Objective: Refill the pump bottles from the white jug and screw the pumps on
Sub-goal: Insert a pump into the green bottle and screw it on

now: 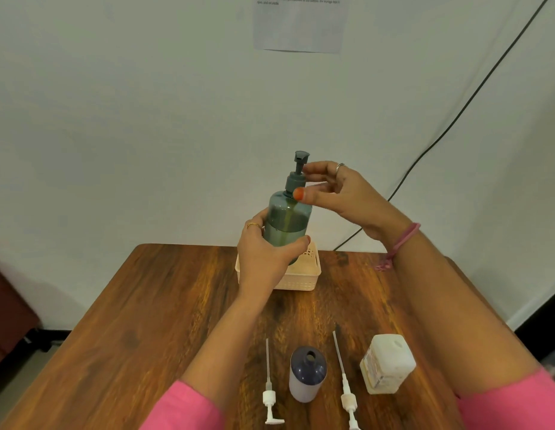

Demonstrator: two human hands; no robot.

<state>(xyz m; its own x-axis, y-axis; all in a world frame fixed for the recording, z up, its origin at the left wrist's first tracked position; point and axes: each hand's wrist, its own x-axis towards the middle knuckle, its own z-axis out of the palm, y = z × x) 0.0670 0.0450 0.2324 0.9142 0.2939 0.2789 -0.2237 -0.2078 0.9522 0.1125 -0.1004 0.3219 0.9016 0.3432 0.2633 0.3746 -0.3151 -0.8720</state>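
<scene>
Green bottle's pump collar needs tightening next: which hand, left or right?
Right. The right hand already has its fingertips at the pump collar of the green bottle. The left hand wraps the bottle's lower body above the basket, steadying it.

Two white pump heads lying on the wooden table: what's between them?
In the head view, the open-necked dark-topped white bottle stands between the left white pump and the right white pump, touching neither.

I'm seeing the teal pump bottle (289,218) sitting upright, pump on, over the table's far edge; purple bottle (307,373) standing open near the front edge, white jug (387,363) beside it.
</scene>
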